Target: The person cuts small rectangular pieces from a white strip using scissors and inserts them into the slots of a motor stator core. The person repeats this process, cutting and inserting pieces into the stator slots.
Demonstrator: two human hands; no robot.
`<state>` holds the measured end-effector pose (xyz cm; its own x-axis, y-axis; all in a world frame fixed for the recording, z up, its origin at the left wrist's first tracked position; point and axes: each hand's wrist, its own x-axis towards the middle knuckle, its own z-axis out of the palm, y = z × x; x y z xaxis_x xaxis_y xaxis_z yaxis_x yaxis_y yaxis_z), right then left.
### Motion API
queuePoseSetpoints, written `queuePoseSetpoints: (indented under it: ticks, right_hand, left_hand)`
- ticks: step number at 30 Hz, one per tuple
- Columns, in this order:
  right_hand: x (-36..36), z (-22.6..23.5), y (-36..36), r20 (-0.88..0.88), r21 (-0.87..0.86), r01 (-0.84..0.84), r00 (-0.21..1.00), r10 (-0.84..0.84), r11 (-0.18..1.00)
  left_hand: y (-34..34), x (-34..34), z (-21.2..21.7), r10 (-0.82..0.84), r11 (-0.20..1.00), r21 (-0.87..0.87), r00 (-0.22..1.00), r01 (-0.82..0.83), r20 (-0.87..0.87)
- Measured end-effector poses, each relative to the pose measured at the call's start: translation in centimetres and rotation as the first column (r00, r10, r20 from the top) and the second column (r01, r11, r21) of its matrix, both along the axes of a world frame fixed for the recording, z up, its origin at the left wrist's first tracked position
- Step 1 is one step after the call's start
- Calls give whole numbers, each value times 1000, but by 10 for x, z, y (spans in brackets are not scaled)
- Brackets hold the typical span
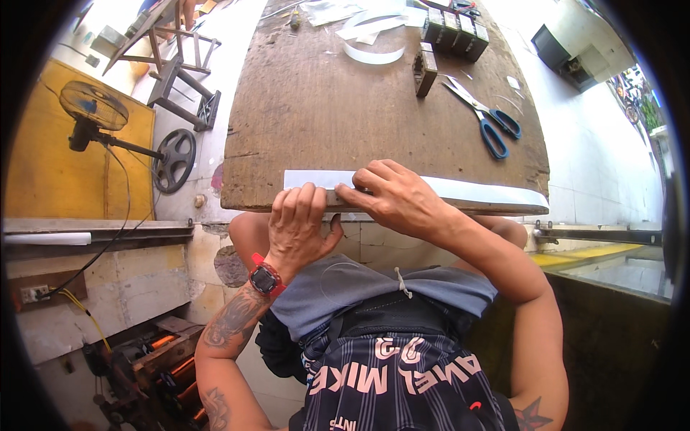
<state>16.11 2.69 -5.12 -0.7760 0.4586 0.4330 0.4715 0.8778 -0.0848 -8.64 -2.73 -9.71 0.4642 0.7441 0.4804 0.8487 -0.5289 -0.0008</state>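
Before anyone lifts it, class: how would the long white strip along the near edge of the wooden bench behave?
The long white strip looks thin and flat, so probably light and floppy. A similar pale strip curls into a loop, suggesting it bends easily. Its smooth look suggests it may slide on the worn wooden bench.

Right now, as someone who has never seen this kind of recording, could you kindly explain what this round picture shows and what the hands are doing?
There is no machine here: a person wears a wide fisheye camera on the head, looking down at their own bare hands. That lens makes the picture round and bends straight edges.

The person stands at the near edge of a worn wooden board used as a work table. Along that edge lies a long white strip of thin sheet. The left hand, with a red watch on its wrist, grips the strip and the board's edge. The right hand presses down on the strip beside it.

Farther back lie blue-handled scissors, dark blocks, one more block standing apart, and curled white strips. On the floor to the left stands a fan.
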Motion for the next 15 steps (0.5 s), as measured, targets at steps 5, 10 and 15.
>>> queuePoseSetpoints:
  ticks: [5,10,15]
  right_hand:
    - [20,2,-4,28,45,-15,1000,14,999]
    - [22,-1,-5,-1,32,18,1000,-18,999]
    - [26,0,-5,12,25,19,1000,-19,999]
  left_hand:
    - [5,-11,-11,-86,993,86,996,85,11]
    - [3,-5,-7,-45,998,31,999,46,-13]
    - [-1,12,-6,-28,999,-32,996,30,82]
